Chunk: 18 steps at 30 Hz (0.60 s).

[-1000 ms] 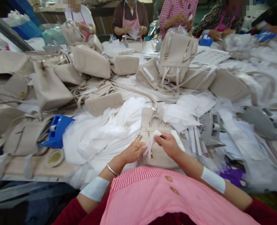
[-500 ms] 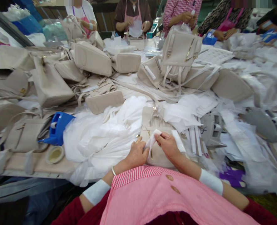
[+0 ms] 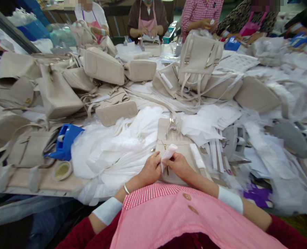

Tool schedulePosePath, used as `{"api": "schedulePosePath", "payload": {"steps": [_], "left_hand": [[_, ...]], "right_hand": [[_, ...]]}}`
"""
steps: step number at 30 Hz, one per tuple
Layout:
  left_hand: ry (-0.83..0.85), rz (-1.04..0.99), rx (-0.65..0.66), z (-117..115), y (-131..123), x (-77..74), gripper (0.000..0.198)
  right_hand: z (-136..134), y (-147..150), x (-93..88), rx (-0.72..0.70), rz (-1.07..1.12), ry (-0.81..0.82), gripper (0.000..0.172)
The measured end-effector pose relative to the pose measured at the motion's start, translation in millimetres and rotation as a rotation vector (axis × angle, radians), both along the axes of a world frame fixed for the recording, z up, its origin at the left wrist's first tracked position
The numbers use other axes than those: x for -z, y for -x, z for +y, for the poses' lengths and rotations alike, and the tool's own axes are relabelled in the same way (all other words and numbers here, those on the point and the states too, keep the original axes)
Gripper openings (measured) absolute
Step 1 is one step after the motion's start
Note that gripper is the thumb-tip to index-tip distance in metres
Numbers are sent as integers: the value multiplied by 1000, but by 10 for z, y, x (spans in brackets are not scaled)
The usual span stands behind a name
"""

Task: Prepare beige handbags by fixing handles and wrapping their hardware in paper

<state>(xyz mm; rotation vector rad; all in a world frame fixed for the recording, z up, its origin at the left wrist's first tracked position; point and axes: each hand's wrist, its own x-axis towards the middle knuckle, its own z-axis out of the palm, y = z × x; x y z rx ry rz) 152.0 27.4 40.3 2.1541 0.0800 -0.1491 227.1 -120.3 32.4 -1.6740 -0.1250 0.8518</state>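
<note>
A beige bag [image 3: 178, 147] lies flat on the table right in front of me, with gold fittings on its front. My left hand [image 3: 150, 170] and my right hand [image 3: 178, 164] meet over its lower front. Both pinch a small piece of white wrapping paper [image 3: 168, 152] that stands up between them, around a thin gold part of the bag. A white wrapped strap [image 3: 197, 156] lies on the bag to the right of my right hand.
Crumpled white tissue [image 3: 117, 148] is heaped to my left, and a blue tape dispenser [image 3: 65, 140] sits beyond it near the table's edge. Many beige bags [image 3: 104, 65] are piled across the table. White paper strips [image 3: 215, 152] lie to the right. Several other people work at the far side.
My two hands have drawn closer together and lower on the bag. The white paper is now folded tighter between them. The bag has not moved.
</note>
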Motion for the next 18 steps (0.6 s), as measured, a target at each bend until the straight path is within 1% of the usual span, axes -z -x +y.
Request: {"api": "schedulePosePath", "payload": {"steps": [3, 5, 8, 11, 13, 16, 18], "left_hand": [[44, -1, 111, 91, 23, -80, 24], [63, 22, 133, 129, 52, -121, 22], [33, 38, 66, 101, 105, -106, 19], [-63, 22, -33, 19, 136, -13, 20], [-93, 15, -89, -20, 136, 50, 21], [-58, 17, -117, -39, 121, 107, 26], [-57, 7, -135, -31, 109, 136, 27]], "right_hand": [[25, 37, 2, 52, -13, 16, 21], [26, 56, 6, 72, -19, 32, 21], [17, 71, 38, 84, -42, 58, 21], [19, 88, 83, 108, -42, 65, 20], [27, 107, 84, 116, -22, 38, 20], [-1, 96, 7, 42, -10, 12, 16], [-120, -10, -72, -12, -92, 32, 17]]}}
